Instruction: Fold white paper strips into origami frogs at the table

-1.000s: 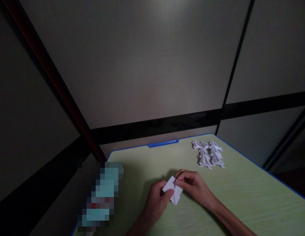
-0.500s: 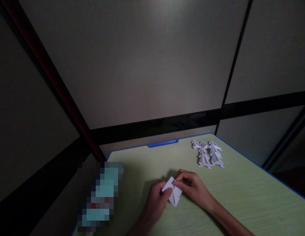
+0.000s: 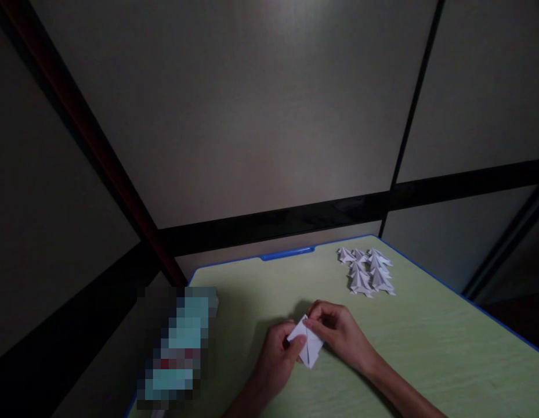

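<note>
Between my hands is a small piece of folded white paper [image 3: 310,346], roughly diamond-shaped, with a slit-like crease running down its middle. My left hand [image 3: 275,354] grips its left side, the thumb lying flat across the front. With thumb and forefinger, my right hand [image 3: 336,325] pinches the paper near its upper corner. The fingers behind the paper are mostly hidden. Farther back on the right, several folded white paper figures [image 3: 360,281] with pointed limbs stand close together in rows.
The pale green table [image 3: 426,348] has a blue rim and a blue strip [image 3: 289,253] on its far edge. At the left lies a pixelated turquoise object [image 3: 184,331], its kind unclear. A panelled wall [image 3: 273,116] rises right behind the table.
My right thumb has shifted slightly up and left toward the paper's top corner. The paper has tilted a little, and my left hand has barely moved.
</note>
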Motion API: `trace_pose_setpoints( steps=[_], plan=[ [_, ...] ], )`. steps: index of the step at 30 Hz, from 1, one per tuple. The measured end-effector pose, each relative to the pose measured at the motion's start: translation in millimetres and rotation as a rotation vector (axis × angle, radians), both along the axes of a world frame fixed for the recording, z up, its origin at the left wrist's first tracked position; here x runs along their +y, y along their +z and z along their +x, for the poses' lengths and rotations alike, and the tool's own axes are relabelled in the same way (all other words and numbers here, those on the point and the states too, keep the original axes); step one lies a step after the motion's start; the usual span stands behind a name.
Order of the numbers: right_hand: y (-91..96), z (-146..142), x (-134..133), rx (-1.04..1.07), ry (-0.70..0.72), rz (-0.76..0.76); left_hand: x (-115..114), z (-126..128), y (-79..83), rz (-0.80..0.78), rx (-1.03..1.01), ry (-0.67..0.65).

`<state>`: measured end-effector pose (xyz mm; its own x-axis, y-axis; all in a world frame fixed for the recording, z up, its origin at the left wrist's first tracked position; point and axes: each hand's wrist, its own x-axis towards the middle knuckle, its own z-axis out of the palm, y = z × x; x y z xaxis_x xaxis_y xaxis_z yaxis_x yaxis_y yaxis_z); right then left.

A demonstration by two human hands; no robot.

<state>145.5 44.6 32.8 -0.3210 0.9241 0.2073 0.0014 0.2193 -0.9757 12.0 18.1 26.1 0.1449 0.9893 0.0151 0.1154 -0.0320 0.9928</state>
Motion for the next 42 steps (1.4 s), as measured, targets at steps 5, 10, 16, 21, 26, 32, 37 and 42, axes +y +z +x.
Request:
trace_pose_setpoints(
  steps=[5, 10, 16, 21, 26, 32, 37, 42],
  plan=[
    [1.0, -4, -3, 0.019, -0.023, -0.044, -1, -1, -1.3, 0.017, -0.009, -0.034],
    [2.7, -8, -4, 0.035, -0.021, -0.098, 0, -1, -3.8, -0.013, -0.054, -0.015],
    [-0.5, -6, -2, 0.056, 0.005, -0.119, 1, -1, -1.0, 0.013, -0.067, -0.008],
    [-0.6, -7, -4, 0.050, -0.008, -0.130, 0, -1, 1.5, 0.025, -0.058, -0.021],
    [1.8, -11, -6, 0.062, -0.031, -0.133, 0, -1, -0.2, 0.031, -0.066, -0.045],
    [1.7, -12, -6, 0.061, -0.057, -0.123, 0, -2, 2.4, 0.027, -0.060, -0.034],
    [1.7, -13, -8, 0.062, -0.070, -0.121, 0, 1, 1.5, -0.002, -0.067, -0.013],
    [1.9, -15, -8, 0.047, -0.078, -0.126, 1, 2, -1.1, -0.017, -0.058, 0.024]
  ],
)
